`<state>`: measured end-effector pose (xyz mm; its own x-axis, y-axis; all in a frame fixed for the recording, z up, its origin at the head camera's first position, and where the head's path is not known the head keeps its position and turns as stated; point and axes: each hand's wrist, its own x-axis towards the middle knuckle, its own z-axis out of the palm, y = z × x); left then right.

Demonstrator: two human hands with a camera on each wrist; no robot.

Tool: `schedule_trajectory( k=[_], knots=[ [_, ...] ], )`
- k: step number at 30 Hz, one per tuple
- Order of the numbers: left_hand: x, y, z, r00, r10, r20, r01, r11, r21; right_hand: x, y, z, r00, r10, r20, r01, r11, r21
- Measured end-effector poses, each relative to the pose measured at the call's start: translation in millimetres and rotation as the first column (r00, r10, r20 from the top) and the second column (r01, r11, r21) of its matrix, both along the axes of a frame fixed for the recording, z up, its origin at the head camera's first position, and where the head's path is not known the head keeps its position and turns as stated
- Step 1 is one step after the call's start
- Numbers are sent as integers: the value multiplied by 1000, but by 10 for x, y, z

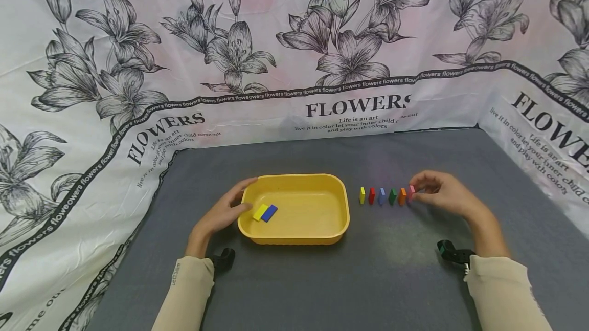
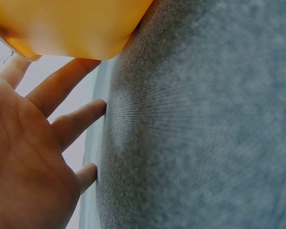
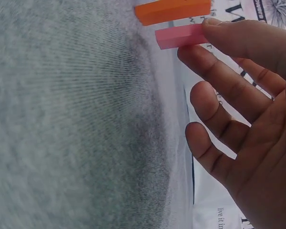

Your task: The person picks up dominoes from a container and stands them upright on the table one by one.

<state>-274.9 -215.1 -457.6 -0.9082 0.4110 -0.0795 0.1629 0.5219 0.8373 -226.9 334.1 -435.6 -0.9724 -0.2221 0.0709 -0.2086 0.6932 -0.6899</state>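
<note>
Behind the flat, dark grey bench (image 1: 322, 285): a white cloth (image 1: 285, 78) printed with grey line-drawn lilies, a narrow black band and the word "FLOWERS".
Beige left sleeve (image 1: 186, 295) and beige right sleeve (image 1: 506, 290): both enter from the near edge of the head view, ending at the wrists.
Yellow rectangular plastic tray (image 1: 294, 240): on the bench near the middle, rounded at the corners.
Bare left hand (image 1: 225, 212): at the tray's left end, fingers spread and nearly straight against its outside, thumb laid over the rim.
Bare right hand (image 1: 444, 193): at the right end of a row of blocks, thumb and index finger pinching the last one.
Black wrist devices (image 1: 454, 254): one on each wrist, at its inner side.
Flat yellow block (image 1: 260, 212) and flat dark blue block (image 1: 269, 213): side by side on the tray floor, toward its left end.
Upright row, left to right: slim yellow block (image 1: 362, 196), red block (image 1: 371, 196), light blue block (image 1: 382, 196), green block (image 1: 392, 196) and orange block (image 1: 402, 196), spaced apart, right of the tray.
Slim pink block (image 3: 181, 37): upright between the right fingers, just beside the orange block; whether it touches the bench cannot be told.
</note>
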Motion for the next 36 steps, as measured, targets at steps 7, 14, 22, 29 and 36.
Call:
schedule_trajectory(
  k=[7,14,22,29,36],
  knots=[
    [2,5,0,1000,1,5,-1,1000,0,-7,-5,-31,999,2,48,-3,1000,10],
    [2,8,-6,1000,6,9,-6,1000,2,-8,-2,-45,999,2,54,-3,1000,21],
    [-1,5,-16,1000,10,6,-10,1000,16,-5,-4,-28,999,9,51,-10,1000,20],
    [-9,10,-10,1000,20,16,-20,1000,6,-4,3,-14,999,9,32,-10,999,34],
    [-4,6,-7,1000,10,8,-10,1000,11,-2,5,3,1000,18,11,-19,999,37]
  ],
)
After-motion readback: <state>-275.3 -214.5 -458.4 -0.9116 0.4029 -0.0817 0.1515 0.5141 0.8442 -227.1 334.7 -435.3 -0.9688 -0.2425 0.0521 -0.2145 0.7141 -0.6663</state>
